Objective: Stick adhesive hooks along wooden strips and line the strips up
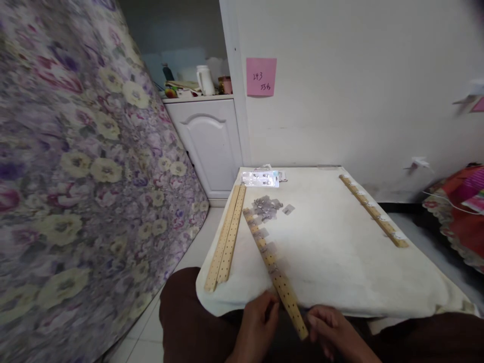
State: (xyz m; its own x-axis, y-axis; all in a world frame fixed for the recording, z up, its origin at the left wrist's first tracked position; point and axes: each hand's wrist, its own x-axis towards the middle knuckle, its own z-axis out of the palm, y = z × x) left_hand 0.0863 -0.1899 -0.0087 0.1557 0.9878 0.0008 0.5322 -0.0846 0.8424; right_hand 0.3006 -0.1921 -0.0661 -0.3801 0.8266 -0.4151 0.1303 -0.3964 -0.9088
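A long perforated wooden strip (273,267) lies slantwise on the white-covered table (340,262), its near end sticking out over the front edge. Small clear packets sit along its far half. My left hand (256,325) rests at the left of that near end with fingers curled, thumb close to the strip. My right hand (333,330) is just right of the end, fingers curled and slightly blurred. A pile of small clear packets (266,206) lies by the strip's far end.
Two more wooden strips (226,247) lie side by side at the table's left edge, another strip (372,210) at the right. A blister pack (260,178) lies at the back. A floral mattress (75,176) leans at left; a white cabinet (209,141) stands behind.
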